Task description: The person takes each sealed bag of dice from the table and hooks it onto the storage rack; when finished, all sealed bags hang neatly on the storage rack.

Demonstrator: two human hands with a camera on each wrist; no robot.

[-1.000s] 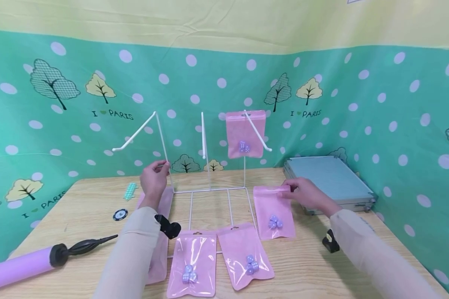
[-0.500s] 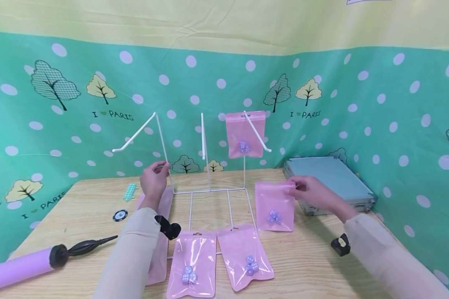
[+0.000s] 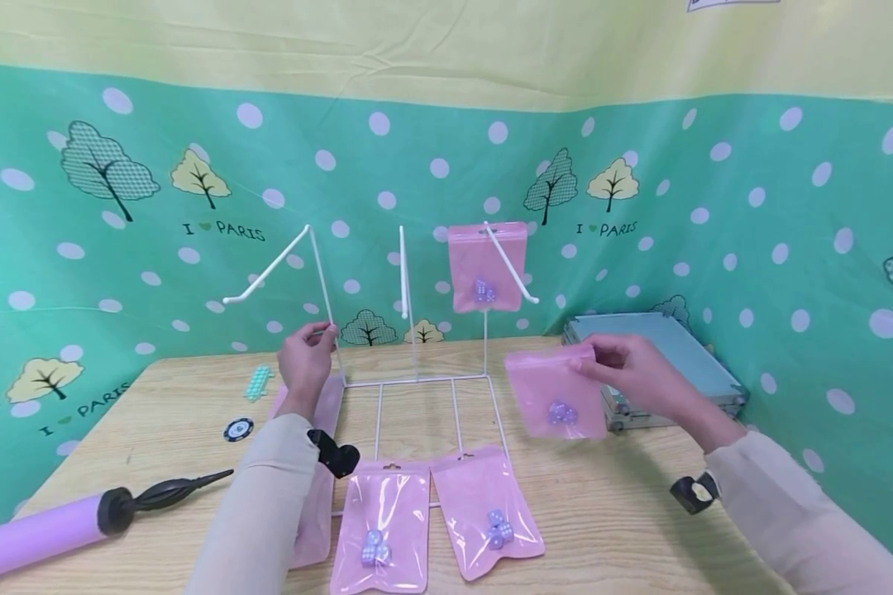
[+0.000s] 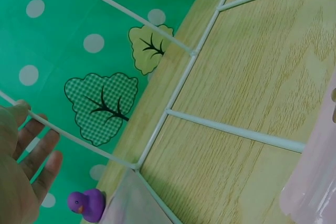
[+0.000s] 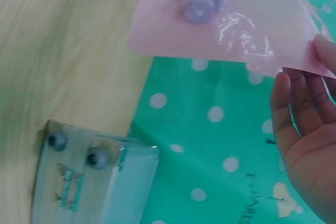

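My right hand [image 3: 636, 372] pinches a pink zip bag [image 3: 543, 384] by its upper right corner and holds it above the table. Lilac dice [image 5: 199, 3] show through the bag in the right wrist view. My left hand [image 3: 308, 359] grips the left upright of a white wire display rack [image 3: 387, 381], thumb and fingers around the wire. Another pink bag of dice [image 3: 467, 264] hangs on the rack's right hook. Two more dice bags, a left one [image 3: 409, 496] and a right one [image 3: 476, 483], lie over the rack's front, and a further bag [image 3: 320, 496] lies partly under my left forearm.
A silver case [image 3: 647, 355] stands at the back right, behind my right hand. At left are a purple pump [image 3: 45, 529], a poker chip [image 3: 239, 429] and a mint checked piece [image 3: 257, 383]. A purple duck [image 4: 86, 205] shows in the left wrist view.
My right hand has lifted the pink bag off the table and moved it slightly right; its lower end now swings to the right. My left hand stays on the rack.
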